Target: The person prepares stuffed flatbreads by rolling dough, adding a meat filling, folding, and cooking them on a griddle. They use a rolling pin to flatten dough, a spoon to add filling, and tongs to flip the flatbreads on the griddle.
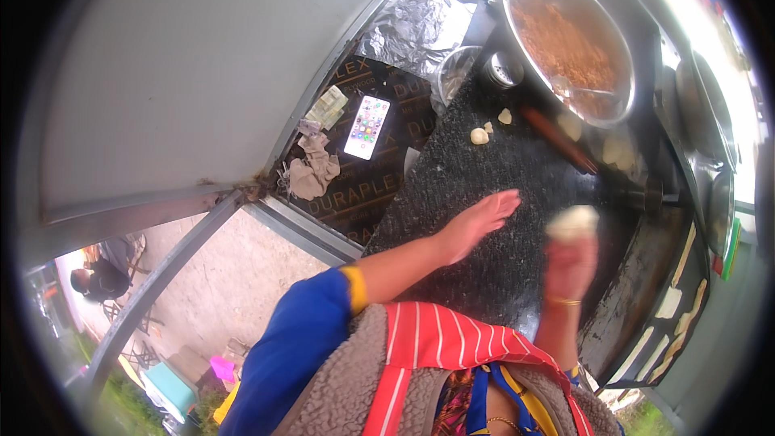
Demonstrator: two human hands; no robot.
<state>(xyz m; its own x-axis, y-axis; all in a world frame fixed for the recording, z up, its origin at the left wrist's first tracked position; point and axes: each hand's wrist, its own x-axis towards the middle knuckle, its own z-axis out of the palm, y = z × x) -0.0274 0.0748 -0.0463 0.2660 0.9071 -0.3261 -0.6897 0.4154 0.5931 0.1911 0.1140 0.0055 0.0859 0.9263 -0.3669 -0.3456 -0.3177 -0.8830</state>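
A pale piece of dough [572, 222] is in my right hand [569, 266], blurred by motion, above the black speckled countertop [448, 194]. My left hand [481, 218] is held out flat over the same countertop with nothing in it. Small dough lumps [479, 136] lie beyond my left hand, and another dough bit [505, 115] is close to them. Further right rests a brown wooden rolling pin [560, 139]. Beside it are flattened pale pieces [617, 152], probably dough, partly blurred.
A large steel pot [629, 94] holds an orange-brown food mixture and a spoon. Near it stand a metal-lidded shaker [504, 68] and a clear bowl [451, 75]. Foil [418, 27], a lit phone [367, 127], banknotes [327, 108] and crumpled cloth [313, 169] lie leftward. A person [103, 272] sits outside.
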